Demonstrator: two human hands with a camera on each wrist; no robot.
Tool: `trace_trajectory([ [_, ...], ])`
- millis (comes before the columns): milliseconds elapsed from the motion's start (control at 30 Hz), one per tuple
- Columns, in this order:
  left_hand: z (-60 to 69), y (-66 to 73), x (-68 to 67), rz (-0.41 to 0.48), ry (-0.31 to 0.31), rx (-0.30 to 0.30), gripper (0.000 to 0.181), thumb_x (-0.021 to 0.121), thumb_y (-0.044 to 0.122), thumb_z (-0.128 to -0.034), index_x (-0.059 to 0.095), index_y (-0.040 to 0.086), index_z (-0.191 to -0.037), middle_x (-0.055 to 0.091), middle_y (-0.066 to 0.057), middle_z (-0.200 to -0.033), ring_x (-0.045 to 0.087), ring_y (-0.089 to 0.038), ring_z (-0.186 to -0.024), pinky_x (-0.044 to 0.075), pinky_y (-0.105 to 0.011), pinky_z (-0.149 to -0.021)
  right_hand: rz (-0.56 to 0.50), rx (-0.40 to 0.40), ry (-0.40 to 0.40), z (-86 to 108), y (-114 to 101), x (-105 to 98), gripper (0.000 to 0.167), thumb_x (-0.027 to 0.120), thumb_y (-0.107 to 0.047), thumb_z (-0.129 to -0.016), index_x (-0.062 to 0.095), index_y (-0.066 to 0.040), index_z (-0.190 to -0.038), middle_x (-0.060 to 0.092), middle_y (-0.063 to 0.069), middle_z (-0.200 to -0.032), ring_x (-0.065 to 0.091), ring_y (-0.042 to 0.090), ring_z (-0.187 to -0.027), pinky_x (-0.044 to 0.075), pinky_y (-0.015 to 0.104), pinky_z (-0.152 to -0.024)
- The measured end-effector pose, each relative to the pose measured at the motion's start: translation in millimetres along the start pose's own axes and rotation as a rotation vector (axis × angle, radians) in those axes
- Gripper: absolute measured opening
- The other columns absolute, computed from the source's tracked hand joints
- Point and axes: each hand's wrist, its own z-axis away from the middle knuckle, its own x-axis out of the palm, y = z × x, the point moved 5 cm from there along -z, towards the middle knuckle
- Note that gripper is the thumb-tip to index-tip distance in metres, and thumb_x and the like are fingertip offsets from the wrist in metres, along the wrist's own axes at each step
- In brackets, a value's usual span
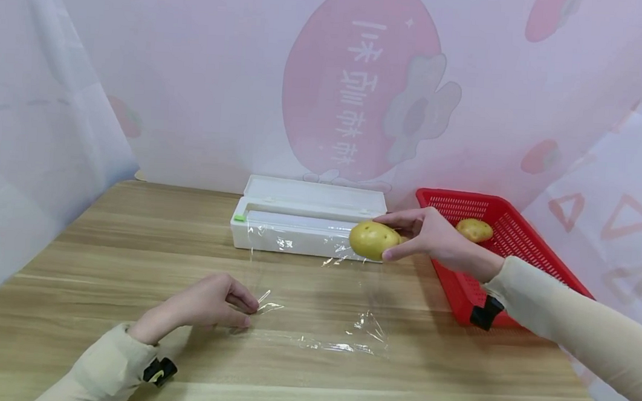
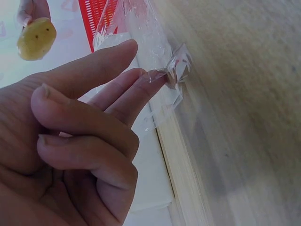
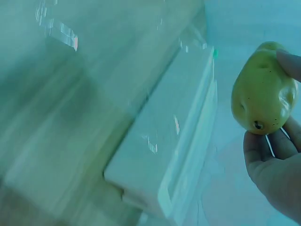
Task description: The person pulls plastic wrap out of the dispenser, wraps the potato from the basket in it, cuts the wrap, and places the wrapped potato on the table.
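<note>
My right hand (image 1: pixel 433 237) grips a yellow potato (image 1: pixel 374 240) between thumb and fingers, raised over the far part of the clear plastic wrap (image 1: pixel 321 297). The film stretches toward me from an open white wrap dispenser (image 1: pixel 309 224) at the back of the table. At the film's near left edge, my left hand (image 1: pixel 212 304) touches a crumpled corner (image 2: pixel 178 70) with its fingertips. In the left wrist view, the thumb stands apart from the two extended fingers, while the other two are curled. The right wrist view shows the potato's underside (image 3: pixel 263 99), fingers on both sides.
On the right stands a red plastic basket (image 1: pixel 458 292) with another potato (image 1: pixel 474 230) in it. The wooden table (image 1: pixel 134 233) meets a printed backdrop (image 1: pixel 207 85) at the back. A small green piece (image 1: pixel 239 218) sits on the dispenser's left end.
</note>
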Motion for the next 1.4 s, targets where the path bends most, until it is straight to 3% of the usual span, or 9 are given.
trace_trajectory([
  [233, -0.8, 3.6, -1.3, 0.012, 0.0, 0.012, 0.024, 0.081, 0.009, -0.0797, 0.074, 0.0, -0.1, 0.074, -0.007, -0.094, 0.07, -0.018, -0.089, 0.054, -0.029, -0.08, -0.13, 0.01, -0.08, 3.1, -6.8, 28.3, 0.056, 0.086, -0.01, -0.076, 0.066, -0.011, -0.129, 0.065, 0.011, -0.124, 0.059, 0.034, -0.108, 0.052, 0.041, -0.088],
  [533, -2.0, 3.6, -0.2, 0.003, -0.006, 0.012, 0.025, 0.081, 0.009, -0.0803, 0.074, 0.0, -0.102, 0.073, -0.006, -0.095, 0.069, -0.016, -0.088, 0.054, -0.028, -0.079, -0.321, 0.049, -0.195, -0.3, 1.1, 58.8, 0.053, 0.078, -0.008, -0.082, 0.062, -0.004, -0.132, 0.061, 0.018, -0.127, 0.057, 0.036, -0.109, 0.052, 0.041, -0.087],
  [1133, -1.7, 3.4, -1.1, -0.035, 0.001, 0.014, 0.023, 0.081, 0.012, -0.0805, 0.075, 0.002, -0.101, 0.074, -0.003, -0.094, 0.069, -0.013, -0.087, 0.053, -0.031, -0.082, -0.444, 0.106, -0.24, -12.1, 32.7, 101.6, 0.057, 0.082, -0.002, -0.075, 0.064, 0.0, -0.128, 0.062, 0.017, -0.127, 0.058, 0.032, -0.11, 0.051, 0.038, -0.09],
  [1400, -1.2, 6.8, -0.9, -0.045, -0.001, 0.005, 0.021, 0.08, 0.01, -0.0814, 0.075, 0.002, -0.1, 0.074, -0.004, -0.093, 0.069, -0.013, -0.086, 0.053, -0.035, -0.083, -0.401, 0.147, -0.254, -12.1, 44.8, 115.2, 0.054, 0.084, -0.004, -0.074, 0.067, -0.003, -0.125, 0.064, 0.016, -0.123, 0.058, 0.031, -0.109, 0.049, 0.037, -0.091],
])
